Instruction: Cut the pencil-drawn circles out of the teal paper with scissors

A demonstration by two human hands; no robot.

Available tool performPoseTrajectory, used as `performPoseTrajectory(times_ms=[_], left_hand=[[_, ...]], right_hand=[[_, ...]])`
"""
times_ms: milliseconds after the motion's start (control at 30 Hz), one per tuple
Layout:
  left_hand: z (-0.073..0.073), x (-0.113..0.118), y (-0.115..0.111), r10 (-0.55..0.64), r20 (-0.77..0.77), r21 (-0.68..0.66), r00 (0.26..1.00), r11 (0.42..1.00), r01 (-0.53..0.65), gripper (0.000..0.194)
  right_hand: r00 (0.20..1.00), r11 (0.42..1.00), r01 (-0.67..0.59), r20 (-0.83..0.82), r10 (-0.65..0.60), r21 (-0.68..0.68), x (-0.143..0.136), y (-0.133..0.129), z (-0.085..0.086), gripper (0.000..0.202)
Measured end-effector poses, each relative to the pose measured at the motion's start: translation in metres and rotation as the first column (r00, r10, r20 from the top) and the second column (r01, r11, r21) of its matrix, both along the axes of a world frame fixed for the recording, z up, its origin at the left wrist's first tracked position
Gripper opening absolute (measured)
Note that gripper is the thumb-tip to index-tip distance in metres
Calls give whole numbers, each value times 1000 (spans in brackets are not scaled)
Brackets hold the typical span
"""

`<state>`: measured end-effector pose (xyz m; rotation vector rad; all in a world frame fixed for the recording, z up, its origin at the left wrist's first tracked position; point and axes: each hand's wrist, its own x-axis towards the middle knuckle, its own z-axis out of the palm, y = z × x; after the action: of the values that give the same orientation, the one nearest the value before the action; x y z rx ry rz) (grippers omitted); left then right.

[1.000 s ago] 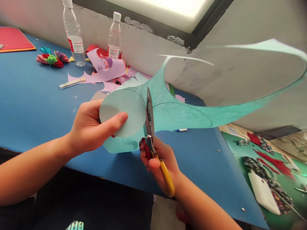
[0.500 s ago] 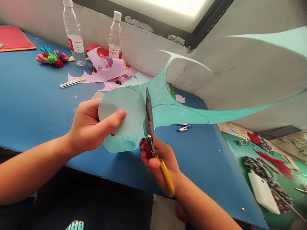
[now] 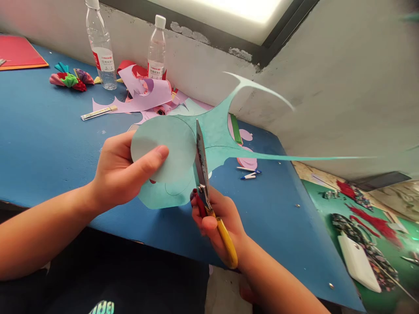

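Observation:
My left hand (image 3: 126, 168) is closed on a teal paper sheet (image 3: 218, 126), its thumb pressing a round paper piece (image 3: 173, 148) that lies over the sheet. Curved drawn lines mark the sheet, and its cut-out edges trail off to the right in thin strips. In my right hand (image 3: 218, 222) is a pair of scissors (image 3: 203, 165) with one red and one yellow handle. Their blades point upward at the right edge of the round piece, crossing the sheet. How far the blades are apart I cannot tell.
Two plastic bottles (image 3: 103, 56) stand near the wall beside purple paper scraps (image 3: 140, 100). Fabric flowers (image 3: 70, 80) and a red sheet (image 3: 21, 52) lie at the left. Pens (image 3: 249, 175) rest behind my right hand. A green surface (image 3: 319, 196) holds a white power bank (image 3: 358, 264).
The sheet's long right-hand part has swung down and now shows as a thin strip, uncovering pink paper circles behind it. My left hand has shifted slightly left with the paper.

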<state>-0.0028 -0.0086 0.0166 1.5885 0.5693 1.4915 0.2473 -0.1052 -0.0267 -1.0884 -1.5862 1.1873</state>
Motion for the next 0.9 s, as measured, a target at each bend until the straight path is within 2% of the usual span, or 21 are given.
performPoseTrajectory(times_ms=[133, 233, 300, 467, 733, 900], left_hand=[[3, 1, 0, 21, -27, -23, 999, 1000, -21, 48], [5, 1, 0, -33, -71, -43, 997, 999, 30, 50], [5, 1, 0, -58, -73, -28, 996, 998, 56, 51], [6, 1, 2, -27, -93, 27, 995, 999, 29, 55], [9, 0, 4, -55, -122, 39, 991, 997, 60, 52], [9, 0, 3, -52, -89, 80, 995, 995, 59, 47]], right_hand=[[1000, 999, -11, 4, 11, 41, 0, 2, -1, 78], [999, 998, -12, 31, 11, 59, 0, 3, -1, 78], [999, 997, -11, 45, 8, 71, 0, 4, 1, 77], [997, 994, -30, 78, 22, 104, 1, 5, 4, 75], [996, 991, -21, 85, 9, 135, 1, 6, 2, 73], [995, 992, -26, 100, 13, 127, 2, 5, 3, 74]])
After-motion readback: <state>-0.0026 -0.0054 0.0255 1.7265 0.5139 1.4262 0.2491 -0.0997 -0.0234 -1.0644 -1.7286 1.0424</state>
